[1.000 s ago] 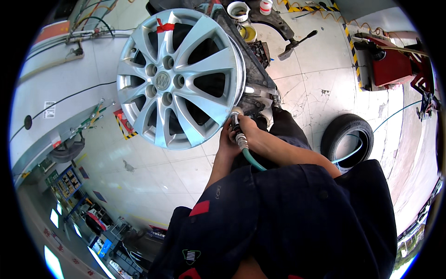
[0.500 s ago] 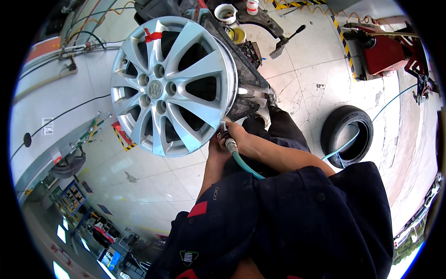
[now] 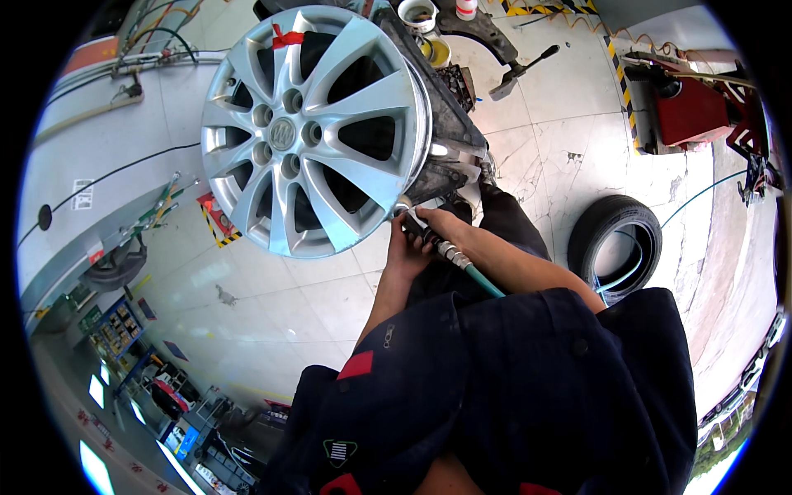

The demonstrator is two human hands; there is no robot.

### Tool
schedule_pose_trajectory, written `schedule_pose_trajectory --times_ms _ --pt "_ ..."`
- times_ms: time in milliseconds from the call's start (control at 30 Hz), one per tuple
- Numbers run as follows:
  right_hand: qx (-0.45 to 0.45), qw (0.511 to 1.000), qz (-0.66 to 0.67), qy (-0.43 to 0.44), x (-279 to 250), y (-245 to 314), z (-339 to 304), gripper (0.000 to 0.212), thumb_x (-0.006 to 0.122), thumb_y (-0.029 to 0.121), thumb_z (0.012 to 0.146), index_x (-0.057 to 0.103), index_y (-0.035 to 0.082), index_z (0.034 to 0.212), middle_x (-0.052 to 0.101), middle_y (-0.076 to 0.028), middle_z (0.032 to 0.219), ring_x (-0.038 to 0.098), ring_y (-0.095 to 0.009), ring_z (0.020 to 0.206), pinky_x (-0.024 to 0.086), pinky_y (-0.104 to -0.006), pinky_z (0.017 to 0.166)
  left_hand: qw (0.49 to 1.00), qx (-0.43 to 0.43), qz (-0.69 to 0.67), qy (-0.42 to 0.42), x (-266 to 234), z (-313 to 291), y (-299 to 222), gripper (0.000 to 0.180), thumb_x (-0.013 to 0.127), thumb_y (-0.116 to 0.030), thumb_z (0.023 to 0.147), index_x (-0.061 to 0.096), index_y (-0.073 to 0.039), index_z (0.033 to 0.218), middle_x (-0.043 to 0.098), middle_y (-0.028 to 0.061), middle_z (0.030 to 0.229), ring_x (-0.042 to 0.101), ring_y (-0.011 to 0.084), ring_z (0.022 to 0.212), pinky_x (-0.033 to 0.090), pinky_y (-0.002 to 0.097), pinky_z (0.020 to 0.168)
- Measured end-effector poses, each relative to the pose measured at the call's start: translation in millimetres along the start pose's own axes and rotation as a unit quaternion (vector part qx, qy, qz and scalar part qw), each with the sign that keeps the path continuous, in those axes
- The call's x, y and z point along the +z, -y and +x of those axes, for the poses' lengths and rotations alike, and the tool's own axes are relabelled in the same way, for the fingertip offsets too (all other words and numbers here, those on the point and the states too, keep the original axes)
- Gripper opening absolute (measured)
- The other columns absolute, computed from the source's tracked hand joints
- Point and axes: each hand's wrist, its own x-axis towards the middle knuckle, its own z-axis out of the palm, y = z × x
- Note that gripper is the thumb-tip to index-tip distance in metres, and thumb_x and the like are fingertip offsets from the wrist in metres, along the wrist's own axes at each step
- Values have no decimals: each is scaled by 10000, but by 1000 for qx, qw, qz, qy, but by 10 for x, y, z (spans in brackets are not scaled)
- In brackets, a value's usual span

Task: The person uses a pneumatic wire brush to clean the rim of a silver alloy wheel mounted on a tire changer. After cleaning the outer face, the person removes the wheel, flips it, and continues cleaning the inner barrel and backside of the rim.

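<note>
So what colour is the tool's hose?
The hose is teal; the head view shows it best.

We saw the pale floor brightly lit, nearly washed out toward the right, with light panels glaring at lower left and daylight at lower right. Fisheye distortion curved straight edges, yet we found the silver wheel crisp.

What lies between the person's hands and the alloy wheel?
In the head view, the tip of a hose-fed tool lies there, at the lower right edge of the wheel; contact unclear.
</note>
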Motion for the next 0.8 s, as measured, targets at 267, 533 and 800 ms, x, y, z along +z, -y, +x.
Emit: schedule_pose_trajectory --times_ms 267,533,800 --pt "8 998 41 52 -199 113 -76 358 374 395 921 502 62 891 517 -53 692 479 -113 490 321 -177 324 1000 8 -4 -22 212 74 145 376 589 -485 741 491 -133 831 495 26 691 545 196 628 457 265 499" --pt "-40 999 10 29 -309 106 -97 328 374 391 923 503 94 871 507 -36 675 463 -102 487 317 -168 329 999 3 22 -44 313 85 219 406 586 -523 735 488 -134 796 472 36 644 500 188 556 420 276 480" --pt "-46 997 -57 39 -377 95 54 391 341 378 934 504 26 889 530 -79 655 504 -149 488 395 -244 360 996 35 36 -77 276 79 233 405 585 -527 725 504 -138 803 489 29 677 443 166 561 397 309 603"
